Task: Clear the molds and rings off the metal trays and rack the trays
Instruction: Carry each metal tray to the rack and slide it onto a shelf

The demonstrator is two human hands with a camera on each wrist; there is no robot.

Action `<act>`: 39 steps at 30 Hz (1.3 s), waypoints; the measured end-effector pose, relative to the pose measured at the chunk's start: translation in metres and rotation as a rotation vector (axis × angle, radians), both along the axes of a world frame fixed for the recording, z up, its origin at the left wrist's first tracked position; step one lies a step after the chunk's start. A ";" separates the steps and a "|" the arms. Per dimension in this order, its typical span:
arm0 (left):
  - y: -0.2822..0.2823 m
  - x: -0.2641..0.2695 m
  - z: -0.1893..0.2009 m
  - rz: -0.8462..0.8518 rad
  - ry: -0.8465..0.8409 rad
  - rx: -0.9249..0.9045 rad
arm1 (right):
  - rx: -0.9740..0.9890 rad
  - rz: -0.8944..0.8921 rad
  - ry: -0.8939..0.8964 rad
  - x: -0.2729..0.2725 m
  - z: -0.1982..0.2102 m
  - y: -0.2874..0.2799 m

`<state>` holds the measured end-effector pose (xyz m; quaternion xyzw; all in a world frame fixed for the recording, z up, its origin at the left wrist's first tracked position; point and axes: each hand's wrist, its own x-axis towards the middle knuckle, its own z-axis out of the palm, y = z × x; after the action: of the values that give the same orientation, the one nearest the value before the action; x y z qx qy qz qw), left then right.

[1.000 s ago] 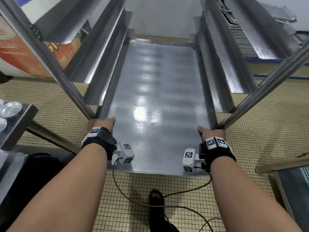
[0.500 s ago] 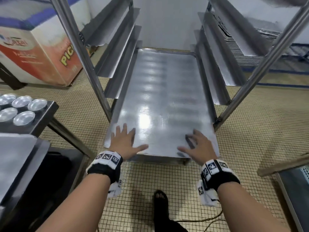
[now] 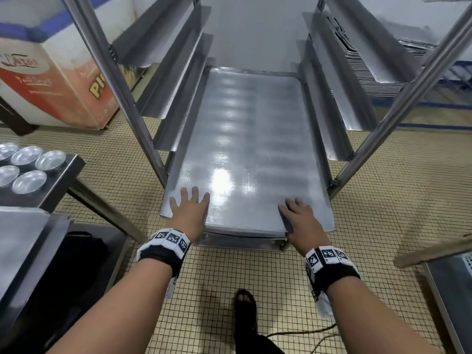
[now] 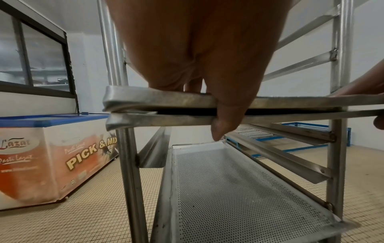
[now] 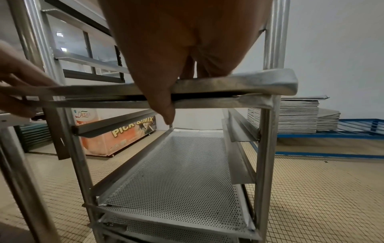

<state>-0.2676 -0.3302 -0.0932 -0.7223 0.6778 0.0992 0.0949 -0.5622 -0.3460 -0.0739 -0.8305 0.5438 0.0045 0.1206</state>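
Your left hand [image 3: 190,209] and right hand [image 3: 300,217] lie flat, fingers straight, gripping nothing, on the near edge of the top tray [image 3: 255,139] in the rack [image 3: 398,103], 2 trays stacked

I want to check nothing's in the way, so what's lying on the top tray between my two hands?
Nothing: between the left hand and the right hand the top tray is bare shiny metal. The head view shows this.
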 end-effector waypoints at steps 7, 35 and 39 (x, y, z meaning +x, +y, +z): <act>-0.052 0.006 0.004 -0.002 0.016 -0.003 | -0.075 0.028 0.018 0.004 -0.008 -0.052; -0.116 0.028 0.018 -0.018 -0.066 -0.031 | -0.099 -0.016 0.211 0.028 -0.005 -0.142; -0.059 0.036 0.027 -0.017 -0.008 -0.022 | -0.065 -0.037 0.250 0.039 0.006 -0.109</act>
<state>-0.2313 -0.3896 -0.0658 -0.7179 0.6846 0.0881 0.0909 -0.5232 -0.4552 -0.0677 -0.8167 0.5698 0.0879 0.0249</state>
